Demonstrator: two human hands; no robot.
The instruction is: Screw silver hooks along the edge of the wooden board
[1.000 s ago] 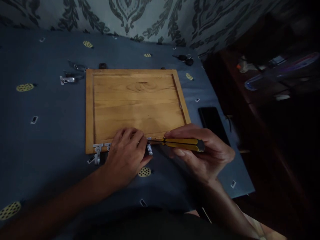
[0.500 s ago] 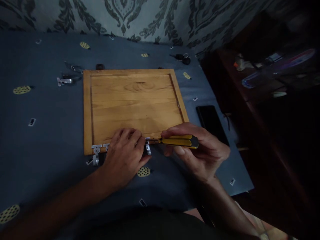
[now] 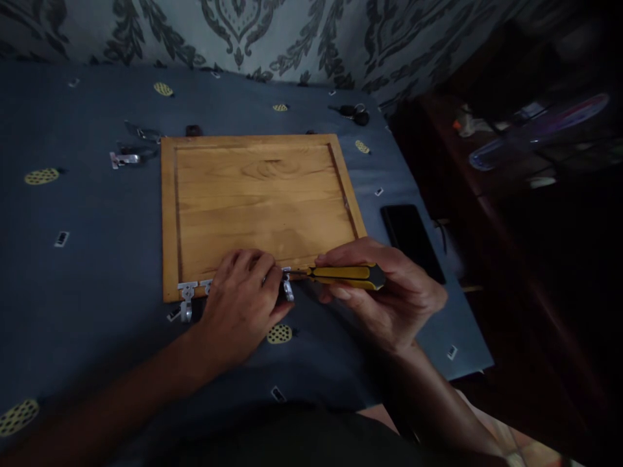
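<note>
A yellow-and-black screwdriver [image 3: 348, 275] lies in my right hand [image 3: 389, 298], whose fingers are closed round its handle. Its shaft points left, and its tip meets a small silver metal hook [image 3: 288, 288] at the near edge of a framed wooden board [image 3: 257, 194]. My left hand [image 3: 243, 298] is closed over that same edge, fingers bent on top and thumb low beside the hook. Further left on the edge sits another silver hook [image 3: 187, 301]. Part of a metal plate [image 3: 206, 285] shows beside my left hand; the rest is hidden under it.
Loose metal hooks [image 3: 127, 158] lie left of the board on the blue patterned cloth [image 3: 107, 259]. A black phone [image 3: 413, 240] rests to the right, keys [image 3: 355, 113] behind. Dark furniture with clutter [image 3: 525, 139] stands at the right, beside a patterned curtain or wall [image 3: 292, 39].
The screwdriver handle has turned slightly in my right hand, and the fingers and thumb have shifted a little on it. My left hand stays in place on the board.
</note>
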